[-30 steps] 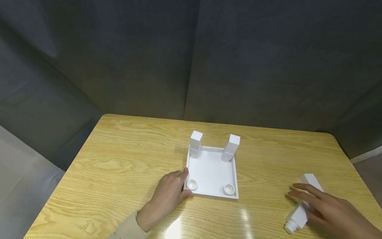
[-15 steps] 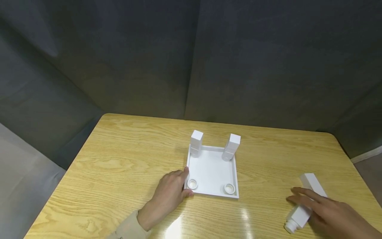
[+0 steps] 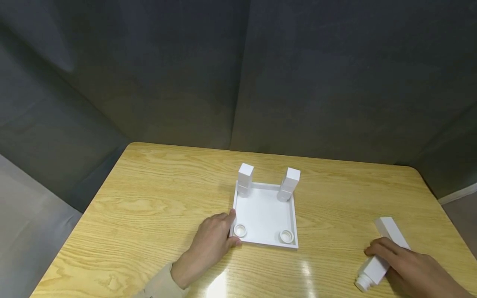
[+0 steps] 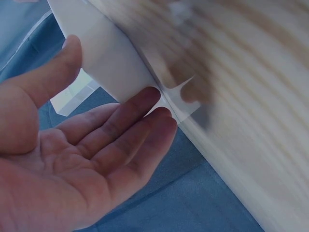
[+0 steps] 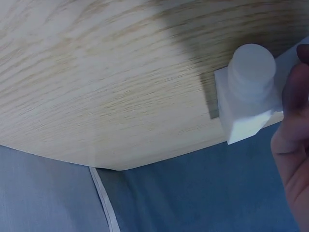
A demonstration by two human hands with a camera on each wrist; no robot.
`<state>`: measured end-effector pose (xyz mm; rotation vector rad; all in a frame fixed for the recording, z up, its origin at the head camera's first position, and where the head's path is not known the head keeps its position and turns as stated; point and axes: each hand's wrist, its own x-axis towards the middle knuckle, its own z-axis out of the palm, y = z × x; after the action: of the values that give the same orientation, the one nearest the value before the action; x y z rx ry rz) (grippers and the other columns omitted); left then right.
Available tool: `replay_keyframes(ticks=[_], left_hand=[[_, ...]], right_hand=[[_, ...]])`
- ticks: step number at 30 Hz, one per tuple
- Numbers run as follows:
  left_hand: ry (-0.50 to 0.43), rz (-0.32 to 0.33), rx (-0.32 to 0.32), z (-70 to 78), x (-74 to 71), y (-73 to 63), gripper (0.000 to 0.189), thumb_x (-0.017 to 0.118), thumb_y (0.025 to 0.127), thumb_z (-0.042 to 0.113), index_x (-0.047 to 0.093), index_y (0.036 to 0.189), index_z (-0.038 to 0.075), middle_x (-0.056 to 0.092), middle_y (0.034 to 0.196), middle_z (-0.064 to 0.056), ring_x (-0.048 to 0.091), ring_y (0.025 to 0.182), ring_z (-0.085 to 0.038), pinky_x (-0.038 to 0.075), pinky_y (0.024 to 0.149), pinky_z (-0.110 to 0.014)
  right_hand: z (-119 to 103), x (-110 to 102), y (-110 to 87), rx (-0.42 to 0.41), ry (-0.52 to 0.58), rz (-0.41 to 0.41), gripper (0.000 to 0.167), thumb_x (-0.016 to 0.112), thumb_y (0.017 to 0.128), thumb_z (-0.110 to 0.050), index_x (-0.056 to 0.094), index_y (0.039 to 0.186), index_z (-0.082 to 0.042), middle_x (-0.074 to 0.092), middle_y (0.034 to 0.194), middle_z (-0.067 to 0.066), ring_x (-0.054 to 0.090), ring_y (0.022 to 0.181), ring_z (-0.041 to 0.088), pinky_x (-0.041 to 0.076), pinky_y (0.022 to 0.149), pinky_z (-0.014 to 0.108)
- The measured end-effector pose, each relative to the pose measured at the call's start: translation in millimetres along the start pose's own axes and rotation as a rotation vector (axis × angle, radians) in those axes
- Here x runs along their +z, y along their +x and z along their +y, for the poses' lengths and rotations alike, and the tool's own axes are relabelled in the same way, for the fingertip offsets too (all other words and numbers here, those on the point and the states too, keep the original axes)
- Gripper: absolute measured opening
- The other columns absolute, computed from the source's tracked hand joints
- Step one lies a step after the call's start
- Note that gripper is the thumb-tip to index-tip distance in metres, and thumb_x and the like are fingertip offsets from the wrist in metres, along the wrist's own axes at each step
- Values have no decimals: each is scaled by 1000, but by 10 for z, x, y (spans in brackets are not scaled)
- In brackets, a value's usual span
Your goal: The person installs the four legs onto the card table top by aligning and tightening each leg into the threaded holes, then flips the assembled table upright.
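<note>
A white square tabletop piece with a raised rim [image 3: 264,242] lies on the table, two square legs [image 3: 245,176] upright at its far corners. Each near corner has a round socket [image 3: 286,236]. My left hand [image 3: 208,244] holds its near left corner, thumb against the front wall and fingertips along the left wall. At the right, my right hand [image 3: 406,265] curls its fingers over a white table leg [image 3: 374,271] with a round stub end [image 5: 252,65]. Another white leg [image 3: 393,231] lies at an angle just beyond; the hand hides where the two come together.
The wooden table [image 3: 167,186] has rounded far corners. Dark grey cloth [image 3: 238,74] hangs behind it and down both sides.
My right hand's fingers have lowered and curled in over the leg; before, they were stretched out above it. The left hand and the tabletop have stayed put.
</note>
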<state>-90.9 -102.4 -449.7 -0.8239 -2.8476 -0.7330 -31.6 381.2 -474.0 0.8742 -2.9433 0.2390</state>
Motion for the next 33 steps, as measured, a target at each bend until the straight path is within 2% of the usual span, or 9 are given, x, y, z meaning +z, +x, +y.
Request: replay_keyframes(ticks=[6,11,16,24,29,33], left_hand=[[-3,-12,-23,8,-2,2,78,95,78,22,62,136,-20,73,123,-32,75,111,-43,60,98,-57],[-8,-21,-37,17,-8,5,79,95,78,22,62,136,-20,73,124,-32,74,113,-43,59,99,-57],[-6,-24,-37,20,-11,8,78,95,78,22,62,136,-20,73,124,-32,74,113,-43,59,99,-58],[-6,-20,-12,21,-29,6,77,94,79,20,62,135,-21,72,124,-33,75,111,-44,60,98,-58],[-12,-25,-23,13,-17,6,77,94,79,20,61,135,-21,72,123,-33,75,111,-44,60,98,-58],[-12,-21,-23,19,-18,10,78,94,79,21,62,136,-20,72,124,-33,75,112,-44,59,99,-58]], right_hand=[[13,-45,10,33,-5,-76,59,98,76,-6,66,122,-25,57,121,-7,41,70,-9,37,44,21],[1,-52,-6,27,-52,-26,59,99,73,-4,67,118,-25,61,116,-9,40,67,-10,35,44,22],[-51,-98,-16,54,-68,-18,57,100,73,-8,68,117,-27,63,111,-13,38,63,-10,36,45,22],[-78,-286,30,64,-40,-107,49,96,83,-27,68,123,-33,64,110,-26,45,77,-11,43,53,25],[-98,-360,44,-15,-30,-43,58,100,75,-23,70,123,-32,67,112,-24,51,82,-12,45,54,24],[-143,-431,67,-38,-19,0,65,102,69,-19,70,124,-34,67,113,-26,50,83,-11,43,54,22]])
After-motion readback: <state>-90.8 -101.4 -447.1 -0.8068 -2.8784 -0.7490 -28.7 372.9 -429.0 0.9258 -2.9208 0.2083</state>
